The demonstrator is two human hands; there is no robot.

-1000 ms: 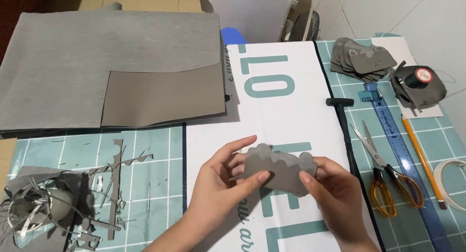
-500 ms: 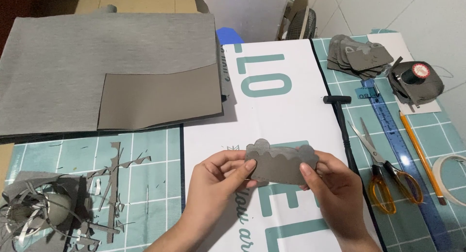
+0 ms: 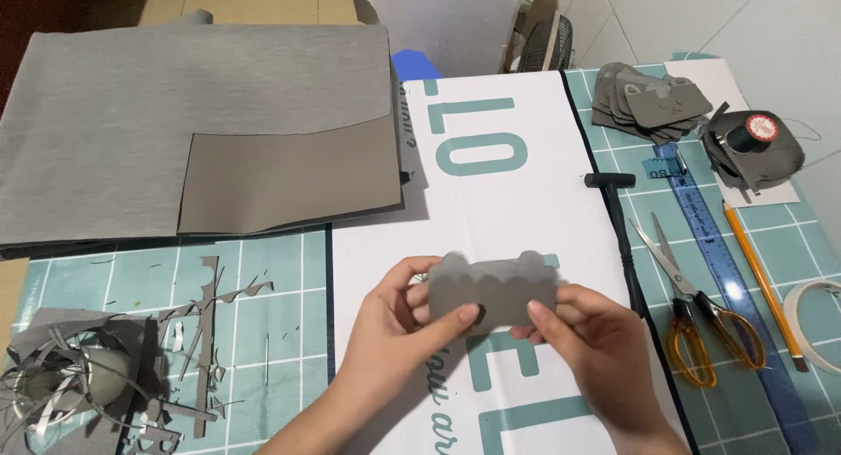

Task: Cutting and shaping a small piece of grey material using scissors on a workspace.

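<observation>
Head view shows both hands holding one small grey fabric piece (image 3: 492, 289) over the white printed banner (image 3: 517, 201), near the table's front edge. Its long axis runs left to right across the view, with the scalloped, bumpy edge pointing away from the person and the straighter edge toward them. The piece is flat, dull grey, roughly rectangular. The left hand (image 3: 394, 328) pinches its left end, thumb on the near face, fingers curled behind; the right hand (image 3: 591, 337) pinches the right end likewise. Orange-handled scissors (image 3: 701, 310) lie well to the right.
</observation>
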